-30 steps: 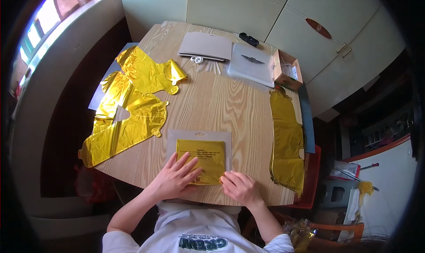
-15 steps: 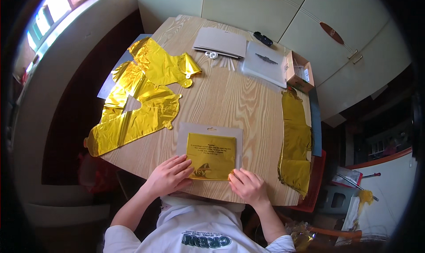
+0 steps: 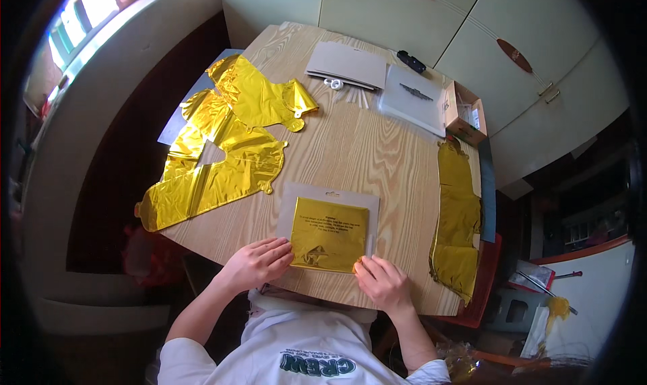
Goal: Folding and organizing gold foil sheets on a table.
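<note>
A square of folded gold foil balloon (image 3: pixel 330 233) lies on a grey backing card (image 3: pixel 317 191) with a hang hole, near the table's front edge. Dark print shows on the foil's face. My left hand (image 3: pixel 259 262) rests at its lower left corner, fingers stretched out and side by side. At the lower right corner my right hand (image 3: pixel 383 282) pinches the foil's edge between thumb and fingers. Flat gold foil balloons (image 3: pixel 229 159) spread over the table's left side, overlapping one another. Along the right edge lies another flat gold balloon (image 3: pixel 458 216).
Grey cards (image 3: pixel 347 63) are stacked at the back, beside white rings (image 3: pixel 333 84) and thin white straws (image 3: pixel 357 99). Clear plastic sleeves (image 3: pixel 412 105), a small wooden box (image 3: pixel 466 119) and a black object (image 3: pixel 411 61) stand at the back right.
The view has turned slightly, so the table and its things sit farther right. My left fingertips have slipped back from the foil's left edge; my right hand keeps its pinch.
</note>
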Demonstrator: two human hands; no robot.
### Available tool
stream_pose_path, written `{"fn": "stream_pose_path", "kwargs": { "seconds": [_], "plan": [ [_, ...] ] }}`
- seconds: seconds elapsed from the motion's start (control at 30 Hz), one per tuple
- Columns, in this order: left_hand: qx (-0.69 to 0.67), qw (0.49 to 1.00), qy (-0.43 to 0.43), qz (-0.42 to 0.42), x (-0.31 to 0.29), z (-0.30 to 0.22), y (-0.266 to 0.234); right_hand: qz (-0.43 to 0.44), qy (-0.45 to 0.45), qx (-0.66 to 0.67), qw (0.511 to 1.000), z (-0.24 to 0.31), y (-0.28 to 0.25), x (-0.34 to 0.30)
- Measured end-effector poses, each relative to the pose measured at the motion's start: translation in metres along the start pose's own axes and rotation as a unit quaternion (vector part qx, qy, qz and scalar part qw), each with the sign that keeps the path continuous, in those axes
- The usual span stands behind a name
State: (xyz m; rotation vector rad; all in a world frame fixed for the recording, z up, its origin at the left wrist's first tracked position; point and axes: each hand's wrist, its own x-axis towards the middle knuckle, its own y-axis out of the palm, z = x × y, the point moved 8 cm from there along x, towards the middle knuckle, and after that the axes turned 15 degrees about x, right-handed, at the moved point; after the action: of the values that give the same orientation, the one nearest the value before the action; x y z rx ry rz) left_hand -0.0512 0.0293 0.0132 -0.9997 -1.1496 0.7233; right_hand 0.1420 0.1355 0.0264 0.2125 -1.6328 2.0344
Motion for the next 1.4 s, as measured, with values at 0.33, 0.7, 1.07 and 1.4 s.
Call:
{"fn": "stream_pose_path", "kwargs": {
  "seconds": [0.33, 0.7, 1.07, 1.4],
  "plan": [
    [-0.036, 0.999, -0.017, 0.008, 0.006, -0.007, -0.007, 0.000, 0.010, 0.009, 1.000, -0.003, -0.005, -0.009],
    [-0.116, 0.991, -0.008, 0.073, -0.006, -0.010, -0.008, 0.030, 0.012, 0.081, 0.996, 0.046, -0.001, 0.008],
    [-0.228, 0.966, -0.080, 0.098, -0.026, 0.004, -0.003, 0.033, 0.088, 0.233, 0.968, 0.101, 0.078, 0.039],
    [-0.171, 0.976, -0.068, 0.120, -0.026, 0.000, 0.002, 0.097, 0.112, 0.117, 0.982, 0.103, 0.090, 0.052]
  ]
}}
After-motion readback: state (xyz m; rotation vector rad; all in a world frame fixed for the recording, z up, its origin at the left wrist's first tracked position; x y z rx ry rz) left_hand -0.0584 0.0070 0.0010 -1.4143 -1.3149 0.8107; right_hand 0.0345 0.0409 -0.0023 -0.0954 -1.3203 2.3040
